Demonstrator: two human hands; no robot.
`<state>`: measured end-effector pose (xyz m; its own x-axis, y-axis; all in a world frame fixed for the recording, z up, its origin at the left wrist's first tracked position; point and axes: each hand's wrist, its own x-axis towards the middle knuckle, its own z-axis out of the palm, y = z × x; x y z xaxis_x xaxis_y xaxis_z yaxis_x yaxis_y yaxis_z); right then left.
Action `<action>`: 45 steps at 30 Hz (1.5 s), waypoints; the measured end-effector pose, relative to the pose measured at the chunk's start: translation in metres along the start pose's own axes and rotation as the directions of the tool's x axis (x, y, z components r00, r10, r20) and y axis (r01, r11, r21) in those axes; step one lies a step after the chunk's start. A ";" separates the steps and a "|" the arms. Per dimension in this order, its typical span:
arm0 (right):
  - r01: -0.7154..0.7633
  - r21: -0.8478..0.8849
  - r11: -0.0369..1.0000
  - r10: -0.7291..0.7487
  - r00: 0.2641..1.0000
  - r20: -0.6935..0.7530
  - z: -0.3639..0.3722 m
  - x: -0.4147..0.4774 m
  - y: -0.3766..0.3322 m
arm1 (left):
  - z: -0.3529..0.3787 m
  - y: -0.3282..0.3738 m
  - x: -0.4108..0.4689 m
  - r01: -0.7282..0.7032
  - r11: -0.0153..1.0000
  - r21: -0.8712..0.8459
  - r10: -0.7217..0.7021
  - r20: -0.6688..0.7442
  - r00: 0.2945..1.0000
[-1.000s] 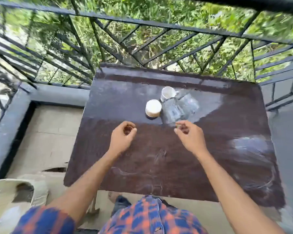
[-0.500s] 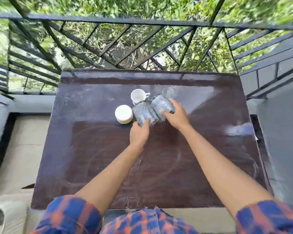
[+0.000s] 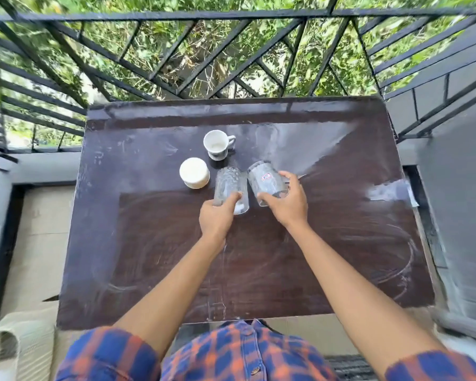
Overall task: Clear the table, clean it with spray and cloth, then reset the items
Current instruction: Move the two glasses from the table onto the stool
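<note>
Gripping two clear glasses at frame centre: left hand (image 3: 217, 220) grip wraps the textured glass (image 3: 228, 184), right hand (image 3: 287, 206) grip wraps the stickered glass (image 3: 267, 180). White mug (image 3: 217, 145) and white round tub (image 3: 194, 173) sit just upper left of them. Dark brown counter (image 3: 259, 270) shows streaky wipe marks, glare upper right. Black railing (image 3: 231, 15) across the top, greenery (image 3: 165, 2) beyond.

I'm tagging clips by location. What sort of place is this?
Most likely a home balcony: a black metal railing fences it on three sides, leafy greenery lies beyond, and there is a dark table with a white mug, a textured glass and a stickered glass.
</note>
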<state>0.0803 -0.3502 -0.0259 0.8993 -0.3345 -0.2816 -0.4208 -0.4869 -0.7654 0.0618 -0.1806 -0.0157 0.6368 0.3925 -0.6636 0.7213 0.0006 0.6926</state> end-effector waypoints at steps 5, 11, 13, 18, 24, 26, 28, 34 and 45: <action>-0.067 0.314 0.947 0.095 0.993 -0.076 -0.010 -0.049 0.013 | -0.052 -0.028 -0.033 -0.061 0.993 -0.098 0.060 -0.006 0.998; 0.187 0.272 0.944 -0.235 0.959 0.157 0.007 -0.111 -0.012 | -0.160 -0.066 -0.067 -0.279 0.960 -0.026 0.276 -0.074 0.958; 0.279 0.218 0.935 -0.335 0.898 0.287 0.021 -0.126 -0.028 | -0.202 -0.080 -0.075 -0.292 0.956 0.009 0.290 -0.131 0.948; 0.576 0.148 0.804 -0.543 0.610 0.577 0.082 -0.181 -0.081 | -0.304 -0.138 -0.095 -0.267 0.961 -0.071 0.236 -0.292 0.927; 0.766 0.296 0.570 -0.641 0.189 0.744 0.181 -0.258 -0.133 | -0.391 -0.231 -0.114 -0.203 0.958 -0.203 0.041 -0.603 0.797; 0.796 0.347 0.496 -0.637 0.063 0.768 0.215 -0.290 -0.144 | -0.404 -0.265 -0.119 -0.150 0.957 -0.247 -0.064 -0.687 0.724; 0.815 0.393 0.426 -0.617 -0.057 0.785 0.244 -0.319 -0.148 | -0.409 -0.295 -0.124 -0.076 0.962 -0.262 -0.148 -0.737 0.660; 0.891 0.353 0.287 -0.297 -0.268 0.917 0.330 -0.382 -0.129 | -0.418 -0.374 -0.123 0.068 0.943 -0.326 -0.297 -0.729 0.617; 0.940 0.236 0.247 -0.120 -0.212 0.970 0.440 -0.429 -0.072 | -0.439 -0.438 -0.079 0.246 0.925 -0.290 -0.381 -0.713 0.589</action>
<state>-0.2230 0.1830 -0.1044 -0.0247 0.9117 -0.4102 0.7692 -0.2447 -0.5902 -0.4242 0.1915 -0.1424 -0.0932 0.8865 -0.4532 0.7448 0.3641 0.5591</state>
